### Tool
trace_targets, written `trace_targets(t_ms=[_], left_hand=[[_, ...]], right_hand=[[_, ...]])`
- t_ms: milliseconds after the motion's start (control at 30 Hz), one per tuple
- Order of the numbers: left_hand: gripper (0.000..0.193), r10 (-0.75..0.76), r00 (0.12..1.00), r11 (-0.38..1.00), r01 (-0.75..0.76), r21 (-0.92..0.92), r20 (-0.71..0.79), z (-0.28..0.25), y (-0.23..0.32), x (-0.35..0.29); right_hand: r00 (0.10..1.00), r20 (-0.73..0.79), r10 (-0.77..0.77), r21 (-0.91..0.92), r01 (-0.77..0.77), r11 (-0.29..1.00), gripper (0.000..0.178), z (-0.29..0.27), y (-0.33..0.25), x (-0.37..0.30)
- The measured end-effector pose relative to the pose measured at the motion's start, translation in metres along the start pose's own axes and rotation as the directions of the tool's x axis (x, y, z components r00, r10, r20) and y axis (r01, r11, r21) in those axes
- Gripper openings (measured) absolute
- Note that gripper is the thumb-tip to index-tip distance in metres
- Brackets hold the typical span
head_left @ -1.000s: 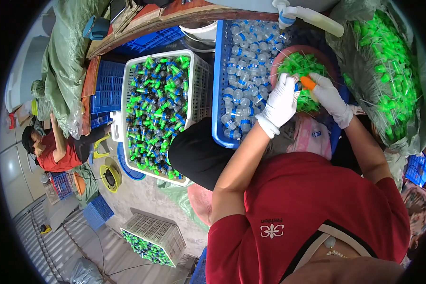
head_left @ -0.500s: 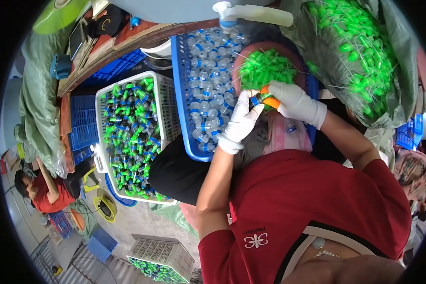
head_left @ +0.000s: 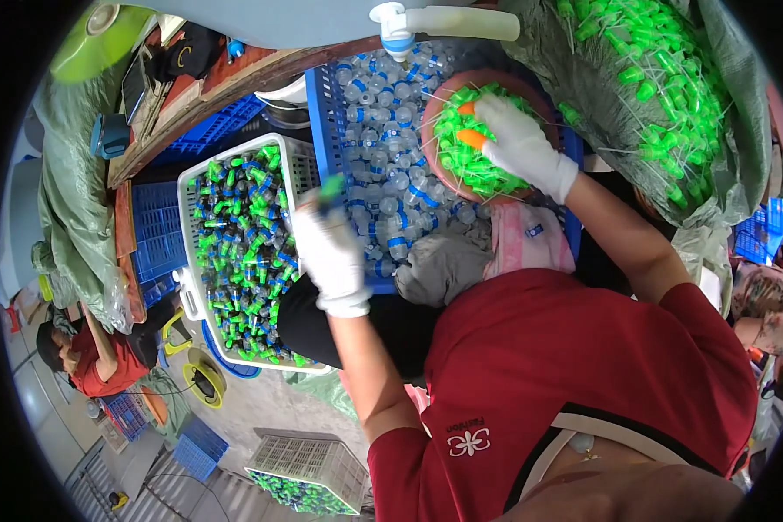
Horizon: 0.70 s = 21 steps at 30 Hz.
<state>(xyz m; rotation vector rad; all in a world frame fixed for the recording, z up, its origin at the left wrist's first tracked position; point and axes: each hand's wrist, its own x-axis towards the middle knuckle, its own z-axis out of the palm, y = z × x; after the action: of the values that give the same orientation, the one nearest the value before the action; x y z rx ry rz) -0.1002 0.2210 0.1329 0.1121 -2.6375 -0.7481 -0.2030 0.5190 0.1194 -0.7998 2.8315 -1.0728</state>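
Note:
My left hand [head_left: 329, 252], in a white glove and smeared by motion, is closed on a small dark bottle with a green cap [head_left: 329, 191]. It is over the right rim of a white crate [head_left: 296, 200] full of similar green-capped, blue-banded bottles [head_left: 239, 252]. My right hand [head_left: 522, 143], gloved with orange covers on thumb and forefinger, reaches into a pink bowl [head_left: 428, 130] of green caps with thin clear stems [head_left: 461, 161]. Its thumb and forefinger are apart among the caps. Under the bowl, a blue basket [head_left: 322, 157] holds many clear small bottles with blue bands [head_left: 383, 165].
A grey-green sack [head_left: 574, 96] of green stemmed caps lies open at the far right. A grey cloth [head_left: 444, 265] and a pink cloth [head_left: 526, 239] lie by my lap. Another crate [head_left: 309, 465] stands on the floor. A person [head_left: 104, 357] in red sits at the left.
My hands were together around a small bottle. Now the left has swung left toward the white crate with the capped bottle, and the right has let go and moved over the caps.

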Motion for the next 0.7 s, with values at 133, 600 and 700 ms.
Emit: trace_targets(t_ms=[133, 600, 700], left_hand=[[0.036, -0.023, 0.967, 0.794, 0.171, 0.583, -0.253, -0.034, -0.055, -0.002], [0.042, -0.26, 0.853, 0.935, 0.106, 0.337, 0.452, 0.121, 0.015, 0.003], [0.044, -0.059, 0.982, 0.907, 0.127, -0.401, 0.178, 0.13, 0.006, 0.011]], right_hand=[[0.999, -0.045, -0.011, -0.387, -0.007, 0.922, 0.032, 0.02, 0.022, 0.022], [0.993, -0.105, -0.058, -0.267, 0.028, 0.963, 0.03, 0.007, 0.019, -0.004], [0.974, -0.183, -0.132, -0.106, 0.114, 0.988, 0.026, -0.015, -0.005, -0.005]])
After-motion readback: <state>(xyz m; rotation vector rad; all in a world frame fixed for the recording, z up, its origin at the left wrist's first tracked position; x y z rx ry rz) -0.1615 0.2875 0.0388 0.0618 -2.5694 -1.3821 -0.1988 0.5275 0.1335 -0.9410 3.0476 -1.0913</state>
